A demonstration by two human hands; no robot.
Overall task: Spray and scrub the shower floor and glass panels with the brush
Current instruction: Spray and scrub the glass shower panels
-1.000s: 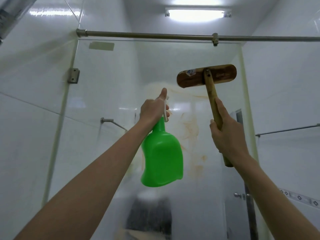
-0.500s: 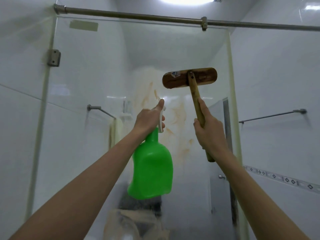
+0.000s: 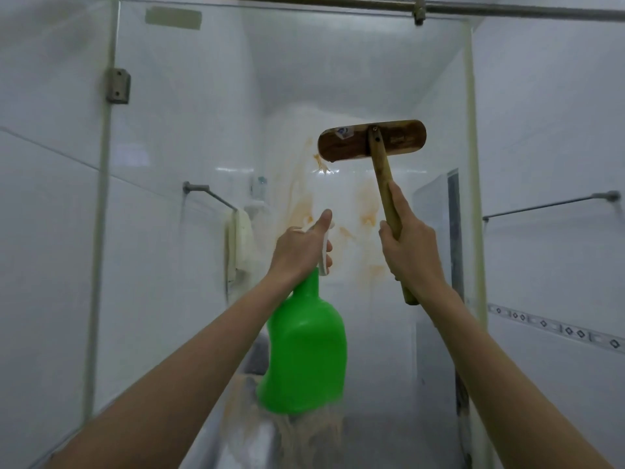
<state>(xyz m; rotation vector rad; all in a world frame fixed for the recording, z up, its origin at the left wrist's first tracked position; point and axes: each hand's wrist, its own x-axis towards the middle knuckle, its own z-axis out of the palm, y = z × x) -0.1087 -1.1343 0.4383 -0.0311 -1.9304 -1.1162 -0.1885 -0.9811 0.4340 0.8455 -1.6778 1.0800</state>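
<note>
Wooden brush (image 3: 372, 141), head up, lies against the orange-streaked glass panel (image 3: 189, 96); green spray bottle (image 3: 306, 350) hangs lower left.

bathroom | glass shower panel (image 3: 189, 137) | white tiled wall (image 3: 548, 130) | towel rail (image 3: 548, 206)

The spray bottle (image 3: 306, 353) is bright green with a white trigger (image 3: 324, 253). The brush (image 3: 378, 157) has a dark brown wooden head (image 3: 348, 143) and a paler tan handle (image 3: 385, 191). Orange-brown stains (image 3: 297, 208) streak the glass panel (image 3: 189, 130). The wall tiles (image 3: 548, 130) are white, crossed by a border strip (image 3: 554, 330) of small dark diamonds.
</note>
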